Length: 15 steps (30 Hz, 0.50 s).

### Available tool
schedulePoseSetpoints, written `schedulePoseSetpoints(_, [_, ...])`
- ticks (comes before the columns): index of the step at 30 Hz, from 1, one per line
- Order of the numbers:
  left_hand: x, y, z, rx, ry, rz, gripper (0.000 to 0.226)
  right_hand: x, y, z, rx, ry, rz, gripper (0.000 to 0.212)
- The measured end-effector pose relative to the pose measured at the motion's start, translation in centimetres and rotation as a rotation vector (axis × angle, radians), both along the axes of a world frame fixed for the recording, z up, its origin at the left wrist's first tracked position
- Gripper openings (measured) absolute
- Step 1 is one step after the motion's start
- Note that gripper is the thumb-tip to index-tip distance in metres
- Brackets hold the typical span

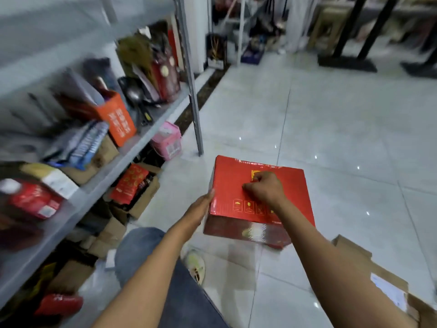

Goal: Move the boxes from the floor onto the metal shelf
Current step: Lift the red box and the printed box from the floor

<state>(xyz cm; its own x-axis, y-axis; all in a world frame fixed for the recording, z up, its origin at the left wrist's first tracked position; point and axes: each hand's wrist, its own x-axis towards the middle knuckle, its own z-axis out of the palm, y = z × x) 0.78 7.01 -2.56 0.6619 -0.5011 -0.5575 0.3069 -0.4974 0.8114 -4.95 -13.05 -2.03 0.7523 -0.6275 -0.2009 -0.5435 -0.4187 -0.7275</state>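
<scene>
- A storeroom or shop back room is suggested.
- Metal shelves (142, 136) are crammed with packaged goods.
- Opened cartons (132, 197) are kept on the tiled floor (331, 129).

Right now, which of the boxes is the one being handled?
The red box: the left hand presses its side and the right hand rests curled on top. The brown cardboard box lies untouched.
</scene>
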Motion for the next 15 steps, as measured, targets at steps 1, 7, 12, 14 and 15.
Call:
schedulePoseSetpoints(1, [0.2,0.7,1.6,-0.035,0.004,0.015,0.042,0.6,0.7,2.1,-0.001,-0.026,0.015,0.033])
schedulePoseSetpoints(7, [1.7,9.1,9.6,-0.285,-0.052,0.158,0.066,5.3,7.0,13.5,0.010,-0.230,0.177,0.038])
schedulePoseSetpoints(12, [1.7,15.6,16.1,-0.523,-0.130,0.427,0.084,8.3,14.3,21.9,-0.018,-0.406,0.337,0.040])
schedulePoseSetpoints(14, [1.9,18.2,17.7,-0.564,-0.113,0.493,0.073,9.0,17.4,24.8,-0.039,-0.443,0.396,0.040])
schedulePoseSetpoints(15, [1.7,19.7,18.7,-0.565,-0.105,0.521,0.078,9.2,19.3,26.3,-0.049,-0.463,0.436,0.039])
